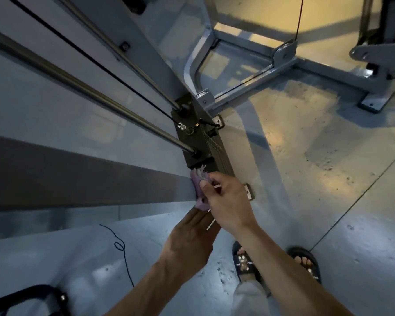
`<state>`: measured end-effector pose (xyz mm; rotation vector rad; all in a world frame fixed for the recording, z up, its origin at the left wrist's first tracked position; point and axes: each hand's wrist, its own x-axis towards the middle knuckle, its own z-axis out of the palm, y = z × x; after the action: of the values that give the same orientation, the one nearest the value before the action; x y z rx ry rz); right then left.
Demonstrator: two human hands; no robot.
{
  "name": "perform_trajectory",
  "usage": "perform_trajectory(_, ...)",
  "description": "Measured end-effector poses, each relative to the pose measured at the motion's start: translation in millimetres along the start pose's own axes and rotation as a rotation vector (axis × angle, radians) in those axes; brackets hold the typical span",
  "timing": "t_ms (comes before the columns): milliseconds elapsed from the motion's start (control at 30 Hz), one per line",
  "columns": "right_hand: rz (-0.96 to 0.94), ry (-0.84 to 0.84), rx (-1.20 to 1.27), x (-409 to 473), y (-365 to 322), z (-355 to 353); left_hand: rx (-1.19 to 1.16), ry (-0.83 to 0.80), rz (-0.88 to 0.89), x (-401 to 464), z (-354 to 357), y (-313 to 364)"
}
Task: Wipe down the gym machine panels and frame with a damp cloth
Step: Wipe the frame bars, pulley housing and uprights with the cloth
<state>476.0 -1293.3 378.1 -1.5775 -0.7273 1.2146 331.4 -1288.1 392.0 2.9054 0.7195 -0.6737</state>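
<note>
Speckled grey concrete floor (306, 179) under the grey machine frame (249, 80) — right hand (228, 201) pinching purple cloth (198, 185), left hand (189, 238) flat-fingered

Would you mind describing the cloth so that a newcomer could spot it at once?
Follow the two steel guide rods down to the black weight stack. Just below it, the right hand pinches the cloth against the grey panel. It is the only purple, fringed thing there.
</note>
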Motion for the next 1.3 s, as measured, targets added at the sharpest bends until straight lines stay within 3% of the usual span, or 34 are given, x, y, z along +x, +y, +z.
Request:
perform_trajectory(267, 0.001, -0.060, -0.158, -12.1, -53.0, -10.0, 0.132, -0.168, -0.104, -46.0, -59.3, 2.3)
perform_trajectory(467, -0.135, -0.106, -0.067, -27.7, -113.3, -12.0, 0.129, -0.027, -0.119, -85.5, -104.0, -9.3)
perform_trajectory(633, -0.032, -0.129, -0.098, -39.2, -139.6, -15.8, 0.141, 0.035, -0.144, -115.2, -136.2, -17.2)
perform_trajectory(767, -0.099, -0.100, -0.032, -55.6, -172.6, -10.7, 0.170, 0.043, -0.186, -133.1, -162.9, -18.2)
perform_trajectory(900, -0.044, -0.088, -0.124, -58.5, -188.9, -9.7, 0.192, 0.050, -0.213, -146.1, -194.2, -15.6)
perform_trajectory(1167, -0.159, -0.109, -0.077, -78.9, -272.2, -10.7, 0.163, 0.276, -0.201, -177.9, -251.0, -21.0)
perform_trajectory(1300, -0.137, -0.088, -0.194, -83.4, -284.7, -12.4, 0.200, 0.419, -0.228, -196.8, -285.2, -20.1)
